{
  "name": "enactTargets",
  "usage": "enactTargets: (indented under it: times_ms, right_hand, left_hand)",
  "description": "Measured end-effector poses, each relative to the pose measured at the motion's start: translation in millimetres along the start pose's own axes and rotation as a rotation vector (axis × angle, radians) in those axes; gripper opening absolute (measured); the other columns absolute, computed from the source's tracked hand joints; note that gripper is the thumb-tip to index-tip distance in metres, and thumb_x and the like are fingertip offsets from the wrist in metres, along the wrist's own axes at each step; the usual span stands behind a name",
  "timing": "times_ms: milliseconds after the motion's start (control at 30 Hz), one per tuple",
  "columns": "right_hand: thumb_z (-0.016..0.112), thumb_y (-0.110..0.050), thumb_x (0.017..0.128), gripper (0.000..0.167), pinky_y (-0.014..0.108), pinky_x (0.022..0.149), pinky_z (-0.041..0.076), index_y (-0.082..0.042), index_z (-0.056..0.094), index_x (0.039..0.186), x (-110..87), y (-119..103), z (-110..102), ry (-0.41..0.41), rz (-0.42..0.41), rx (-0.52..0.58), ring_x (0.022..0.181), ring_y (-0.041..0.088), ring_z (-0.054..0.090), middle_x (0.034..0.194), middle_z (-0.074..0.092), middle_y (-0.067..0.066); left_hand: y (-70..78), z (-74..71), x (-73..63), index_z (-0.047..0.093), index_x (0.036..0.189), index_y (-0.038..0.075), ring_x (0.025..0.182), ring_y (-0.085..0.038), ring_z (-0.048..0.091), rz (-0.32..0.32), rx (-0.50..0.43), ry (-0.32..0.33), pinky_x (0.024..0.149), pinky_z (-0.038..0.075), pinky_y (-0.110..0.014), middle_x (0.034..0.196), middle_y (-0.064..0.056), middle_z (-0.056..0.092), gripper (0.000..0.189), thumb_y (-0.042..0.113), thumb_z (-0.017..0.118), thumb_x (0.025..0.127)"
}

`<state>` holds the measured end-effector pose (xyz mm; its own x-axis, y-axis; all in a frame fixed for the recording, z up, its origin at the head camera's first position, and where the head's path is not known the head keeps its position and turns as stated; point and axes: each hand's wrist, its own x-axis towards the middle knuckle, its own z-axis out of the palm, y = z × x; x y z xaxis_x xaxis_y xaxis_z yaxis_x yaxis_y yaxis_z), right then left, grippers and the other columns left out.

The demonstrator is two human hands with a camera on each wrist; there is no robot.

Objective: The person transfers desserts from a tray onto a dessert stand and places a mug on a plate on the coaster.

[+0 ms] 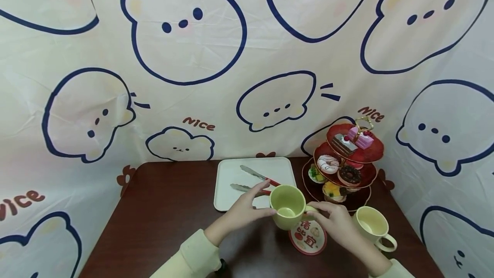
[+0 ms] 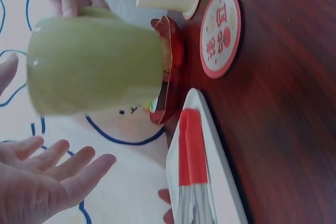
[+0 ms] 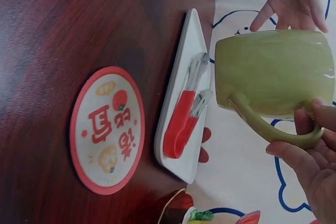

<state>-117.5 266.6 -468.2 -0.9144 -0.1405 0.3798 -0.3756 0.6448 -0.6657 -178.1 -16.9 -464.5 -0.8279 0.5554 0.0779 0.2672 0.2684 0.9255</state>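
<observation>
A light green mug (image 1: 286,222) is held up off the table, over the near edge of the tray and the round coaster (image 1: 310,243). My right hand (image 1: 336,223) pinches the mug's handle (image 3: 262,127) between thumb and fingers. On the mug's other side is my left hand (image 1: 244,210), fingers spread and straight; the left wrist view shows a gap between them and the mug. The coaster has a red rim and red characters, and lies flat on the dark wooden table.
Behind the mug, a white tray (image 1: 225,175) carries two red-handled tongs (image 3: 181,124). At the back right stands a three-tiered red stand (image 1: 376,151) with cakes and donuts. A second, pale yellow mug (image 1: 371,225) stands to the right of my right hand. A printed curtain (image 1: 216,110) hangs behind.
</observation>
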Motion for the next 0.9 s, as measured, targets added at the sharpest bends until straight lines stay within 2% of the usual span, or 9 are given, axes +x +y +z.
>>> enactTargets:
  times_ms: [33,100,233,267,500,700,900]
  right_hand:
    - [0.080,-0.012,0.087,0.018,0.025,0.066,0.055,-0.012,0.081,0.106,-1.0,1,-1,-0.011,0.016,0.000,0.084,0.003,0.066,0.099,0.077,0.000]
    - [0.080,-0.014,0.088,0.018,0.027,0.067,0.055,-0.013,0.081,0.106,-3.9,4,-2,-0.023,0.044,-0.017,0.086,0.004,0.066,0.100,0.077,0.001]
    - [0.080,-0.016,0.087,0.018,0.033,0.073,0.059,-0.013,0.081,0.105,-9.1,10,-3,-0.022,0.077,-0.058,0.093,0.016,0.071,0.102,0.077,0.003]
    - [0.081,-0.016,0.087,0.018,0.034,0.075,0.059,-0.013,0.081,0.105,-10.0,11,-3,-0.015,0.082,-0.071,0.098,0.019,0.072,0.103,0.077,0.003]
    - [0.080,-0.011,0.087,0.017,0.038,0.076,0.060,-0.010,0.081,0.104,-15.2,23,-5,0.020,0.125,-0.086,0.099,0.028,0.072,0.105,0.077,0.008]
    - [0.078,-0.013,0.090,0.019,0.034,0.074,0.059,-0.007,0.080,0.107,-22.7,34,-5,0.005,0.183,-0.097,0.100,0.029,0.072,0.106,0.077,0.008]
    - [0.079,-0.007,0.087,0.019,0.032,0.069,0.058,-0.003,0.080,0.106,-35.1,47,1,0.035,0.148,-0.134,0.092,0.027,0.073,0.101,0.077,0.010]
  left_hand:
    - [-0.5,-2.6,-1.2,0.036,0.160,0.014,0.141,-0.036,0.043,-0.003,0.002,0.003,0.099,0.047,-0.063,0.158,-0.011,0.042,0.079,0.033,0.075,0.094]
    - [-2.5,-7.5,-3.5,0.038,0.159,0.015,0.141,-0.035,0.043,-0.005,0.019,0.017,0.101,0.046,-0.063,0.158,-0.010,0.043,0.073,0.035,0.072,0.097]
    - [-7.6,-17.7,-7.2,0.041,0.157,0.014,0.140,-0.035,0.045,0.003,0.080,0.048,0.103,0.043,-0.064,0.157,-0.011,0.044,0.067,0.036,0.067,0.100]
    - [-8.5,-20.4,-8.3,0.042,0.156,0.013,0.140,-0.036,0.044,0.006,0.098,0.058,0.104,0.043,-0.064,0.157,-0.012,0.044,0.066,0.035,0.067,0.100]
    - [-11.9,-42.3,-16.7,0.045,0.154,0.011,0.147,-0.035,0.035,-0.005,0.180,0.142,0.114,0.032,-0.059,0.158,-0.015,0.041,0.064,0.032,0.069,0.099]
    - [-19.3,-58.1,-22.0,0.048,0.153,0.010,0.146,-0.035,0.037,-0.027,0.226,0.221,0.115,0.032,-0.058,0.156,-0.015,0.044,0.063,0.032,0.070,0.098]
    - [-25.8,-69.6,-26.8,0.047,0.153,0.009,0.147,-0.036,0.035,-0.057,0.247,0.272,0.115,0.030,-0.059,0.156,-0.016,0.044,0.064,0.033,0.070,0.098]
